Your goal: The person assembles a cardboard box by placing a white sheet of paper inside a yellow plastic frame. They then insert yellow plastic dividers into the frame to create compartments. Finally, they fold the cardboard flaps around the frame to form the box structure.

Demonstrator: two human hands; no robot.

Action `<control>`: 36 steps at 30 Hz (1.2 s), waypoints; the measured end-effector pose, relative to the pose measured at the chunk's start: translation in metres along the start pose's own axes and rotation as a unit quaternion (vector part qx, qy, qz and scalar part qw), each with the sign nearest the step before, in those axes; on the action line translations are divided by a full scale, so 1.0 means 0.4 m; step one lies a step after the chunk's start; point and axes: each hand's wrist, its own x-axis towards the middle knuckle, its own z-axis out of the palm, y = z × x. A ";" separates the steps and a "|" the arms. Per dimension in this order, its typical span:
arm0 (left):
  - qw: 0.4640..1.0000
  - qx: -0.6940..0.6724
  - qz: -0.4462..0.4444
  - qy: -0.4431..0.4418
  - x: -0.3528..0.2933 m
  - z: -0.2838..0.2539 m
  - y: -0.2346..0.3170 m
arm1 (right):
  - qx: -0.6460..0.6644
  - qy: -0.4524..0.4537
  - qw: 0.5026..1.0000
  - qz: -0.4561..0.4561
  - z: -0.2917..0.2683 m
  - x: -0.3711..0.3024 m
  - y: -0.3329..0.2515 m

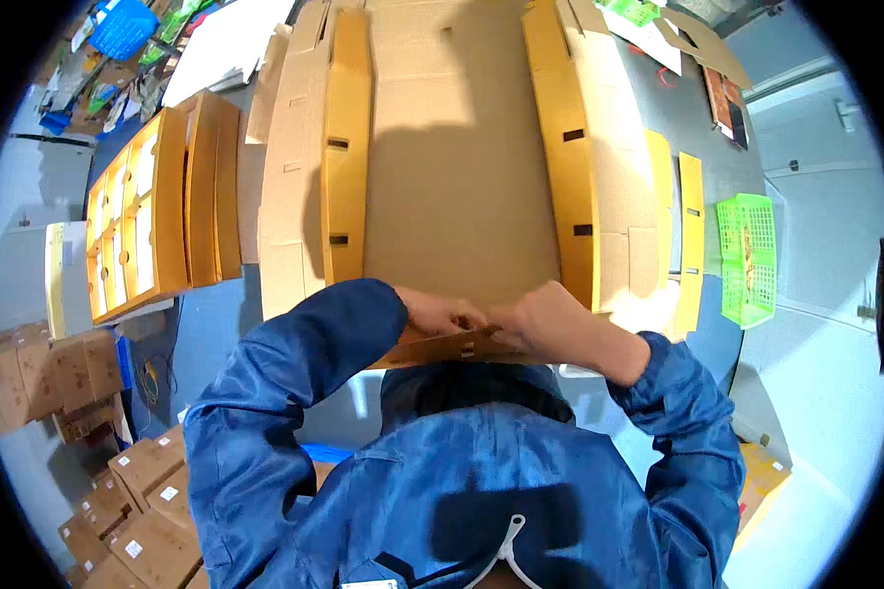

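My left hand point(440, 312) and my right hand point(548, 320) meet at the near edge of a large flat cardboard sheet point(457, 206). Both are closed on a slotted cardboard strip point(442, 348) that runs across in front of my body, their fingers curled and almost touching. The fingertips are partly hidden. Two yellow slotted strips lie lengthwise on the sheet, a left strip point(345, 187) and a right strip point(566, 157).
On the left stands a yellow divided box point(172, 211) with white pieces in its compartments. Yellow strips point(690, 236) and a green plastic basket point(747, 260) lie to the right. Brown cartons point(152, 545) are stacked at lower left. A blue basket point(125, 29) is at far left.
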 end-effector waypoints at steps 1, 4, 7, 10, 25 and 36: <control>0.999 -0.015 -0.048 -0.002 -0.012 -0.021 0.003 | 0.029 0.001 1.000 -0.007 0.012 0.013 0.036; 0.961 -0.159 -0.168 0.154 -0.102 -0.078 -0.017 | 0.101 -0.042 0.989 0.102 0.011 0.077 0.138; 0.872 -0.003 -0.189 0.453 -0.233 -0.097 0.028 | 0.125 -0.146 0.969 0.153 0.001 0.130 0.199; 0.871 0.133 -0.230 0.414 -0.291 0.062 0.117 | 0.216 -0.071 0.966 0.123 0.004 0.141 0.245; 0.841 0.239 -0.250 0.415 -0.238 0.110 0.047 | -0.347 0.108 0.931 0.036 0.045 -0.089 0.193; 0.895 0.258 -0.311 0.191 -0.256 0.056 -0.021 | -0.295 0.016 0.955 0.007 0.027 0.004 0.252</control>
